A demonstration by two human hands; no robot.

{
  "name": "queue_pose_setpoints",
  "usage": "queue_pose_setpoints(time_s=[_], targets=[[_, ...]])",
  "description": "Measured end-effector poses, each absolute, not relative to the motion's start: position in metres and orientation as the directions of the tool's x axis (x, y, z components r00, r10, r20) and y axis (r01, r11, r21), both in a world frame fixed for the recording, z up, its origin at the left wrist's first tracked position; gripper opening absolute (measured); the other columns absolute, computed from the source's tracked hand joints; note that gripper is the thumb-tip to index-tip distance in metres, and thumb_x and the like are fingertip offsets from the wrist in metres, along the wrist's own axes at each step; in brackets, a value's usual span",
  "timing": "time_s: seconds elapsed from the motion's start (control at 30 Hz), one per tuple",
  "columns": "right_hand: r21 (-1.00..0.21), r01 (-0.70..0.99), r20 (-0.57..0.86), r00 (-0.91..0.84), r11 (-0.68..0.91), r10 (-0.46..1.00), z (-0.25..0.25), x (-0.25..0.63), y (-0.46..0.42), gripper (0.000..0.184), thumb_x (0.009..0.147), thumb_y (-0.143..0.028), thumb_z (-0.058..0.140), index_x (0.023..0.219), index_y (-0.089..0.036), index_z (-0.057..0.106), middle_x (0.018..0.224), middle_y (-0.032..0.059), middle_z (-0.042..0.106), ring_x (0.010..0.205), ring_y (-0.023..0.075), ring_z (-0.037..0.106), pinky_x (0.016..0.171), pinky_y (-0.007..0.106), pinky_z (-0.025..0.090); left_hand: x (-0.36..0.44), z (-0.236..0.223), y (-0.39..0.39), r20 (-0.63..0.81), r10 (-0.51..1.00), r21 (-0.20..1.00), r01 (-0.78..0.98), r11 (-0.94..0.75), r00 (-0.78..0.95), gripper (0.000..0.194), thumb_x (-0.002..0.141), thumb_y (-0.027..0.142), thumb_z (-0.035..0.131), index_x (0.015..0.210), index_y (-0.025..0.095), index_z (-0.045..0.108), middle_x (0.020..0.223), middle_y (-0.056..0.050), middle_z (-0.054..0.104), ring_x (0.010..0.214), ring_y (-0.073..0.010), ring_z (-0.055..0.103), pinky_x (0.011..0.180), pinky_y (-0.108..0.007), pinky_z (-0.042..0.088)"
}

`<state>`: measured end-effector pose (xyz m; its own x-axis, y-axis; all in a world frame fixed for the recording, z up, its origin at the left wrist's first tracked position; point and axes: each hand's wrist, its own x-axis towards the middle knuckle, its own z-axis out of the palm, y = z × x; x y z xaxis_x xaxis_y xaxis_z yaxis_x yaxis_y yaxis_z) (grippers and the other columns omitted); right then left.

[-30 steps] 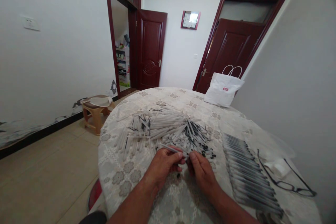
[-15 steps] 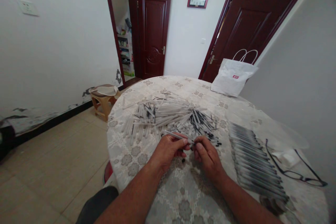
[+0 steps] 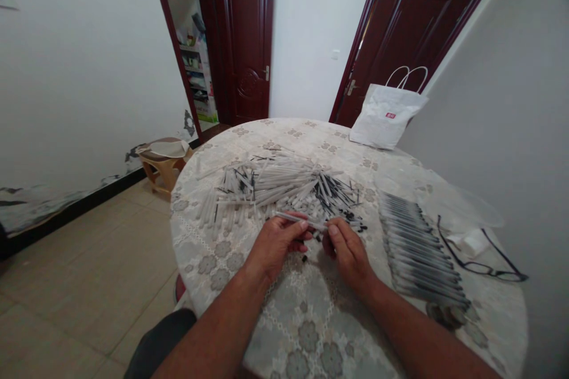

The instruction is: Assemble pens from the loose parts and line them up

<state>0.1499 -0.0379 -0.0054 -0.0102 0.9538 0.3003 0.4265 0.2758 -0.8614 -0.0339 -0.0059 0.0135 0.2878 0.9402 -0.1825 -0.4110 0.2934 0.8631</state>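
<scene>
Between thumb and fingers, my left hand (image 3: pixel 276 244) grips a thin whitish pen barrel (image 3: pixel 315 225) that slants down to the right. My right hand (image 3: pixel 349 251) is closed in a pinch at the barrel's right end; any small part inside those fingertips is hidden. A small black piece (image 3: pixel 304 259), like a pen cap or plug, lies on the cloth below my left hand. Just beyond both hands spreads a pile of whitish pen barrels (image 3: pixel 282 182), mixed with dark thin pen parts (image 3: pixel 331 190) and small black pieces (image 3: pixel 361 227).
On the right, a row of dark-filled pens (image 3: pixel 418 243) lies side by side, with eyeglasses (image 3: pixel 493 272) past it. A white paper bag (image 3: pixel 384 115) stands at the back of the round, cloth-covered table (image 3: pixel 306 337). A wooden stool (image 3: pixel 162 172) is on the floor at left.
The view has tilted down and shifted slightly right. The dark part seen at the barrel's right end before is no longer visible there, and my right fingertips now press against that end.
</scene>
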Motion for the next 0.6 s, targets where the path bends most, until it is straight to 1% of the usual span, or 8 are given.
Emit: queue_pose_setpoints(time_s=[0.13, 0.33, 0.4, 0.47, 0.6], targets=[[-0.899, 0.361, 0.282, 0.045, 0.248, 0.958, -0.0050, 0.1518, -0.0357, 0.040, 0.106, -0.049, 0.037, 0.078, -0.024, 0.050, 0.064, -0.0016, 0.052, 0.059, 0.0155, 0.049, 0.057, 0.029, 0.039, -0.0359, 0.0111, -0.0025, -0.178, 0.953, 0.864, -0.424, 0.271, 0.245, 0.033, 0.073, 0.033, 0.086, 0.098, 0.015, 0.073, 0.089, -0.007, 0.074, 0.074, -0.0161, 0.070, 0.057, -0.023, 0.056], [-0.964, 0.207, 0.184, 0.061, 0.168, 0.981, -0.0108, 0.1509, -0.0300, 0.042, 0.103, -0.056, 0.040, 0.076, -0.024, 0.047, 0.062, -0.0026, 0.051, 0.052, 0.0140, 0.047, 0.050, 0.028, 0.037, -0.0362, 0.0111, -0.0015, -0.166, 0.956, 0.886, -0.389, 0.252, 0.242, 0.034, 0.073, 0.036, 0.087, 0.097, 0.015, 0.073, 0.090, -0.007, 0.075, 0.074, -0.0160, 0.069, 0.057, -0.024, 0.055], [-0.964, 0.202, 0.184, 0.030, 0.174, 0.982, -0.0101, 0.1518, -0.0298, 0.041, 0.103, -0.055, 0.040, 0.076, -0.024, 0.048, 0.063, -0.0021, 0.052, 0.053, 0.0140, 0.048, 0.051, 0.028, 0.038, -0.0362, 0.0121, -0.0016, -0.173, 0.958, 0.893, -0.374, 0.250, 0.227, 0.034, 0.072, 0.036, 0.087, 0.096, 0.015, 0.074, 0.088, -0.007, 0.075, 0.074, -0.0165, 0.069, 0.057, -0.024, 0.055], [-0.952, 0.234, 0.203, -0.003, 0.198, 0.979, -0.0083, 0.1530, -0.0307, 0.039, 0.103, -0.053, 0.041, 0.078, -0.024, 0.050, 0.064, -0.0021, 0.053, 0.055, 0.0144, 0.049, 0.052, 0.028, 0.039, -0.0363, 0.0128, -0.0016, -0.173, 0.960, 0.898, -0.365, 0.245, 0.219, 0.034, 0.072, 0.037, 0.087, 0.095, 0.015, 0.074, 0.088, -0.007, 0.075, 0.073, -0.0171, 0.069, 0.057, -0.025, 0.055], [-0.942, 0.269, 0.208, -0.004, 0.202, 0.978, -0.0052, 0.1542, -0.0328, 0.039, 0.103, -0.053, 0.043, 0.076, -0.024, 0.049, 0.062, -0.0027, 0.051, 0.055, 0.0142, 0.047, 0.053, 0.027, 0.038, -0.0366, 0.0133, -0.0014, -0.169, 0.961, 0.903, -0.357, 0.241, 0.221, 0.036, 0.071, 0.039, 0.087, 0.094, 0.015, 0.074, 0.088, -0.007, 0.075, 0.073, -0.0172, 0.069, 0.057, -0.025, 0.055]])
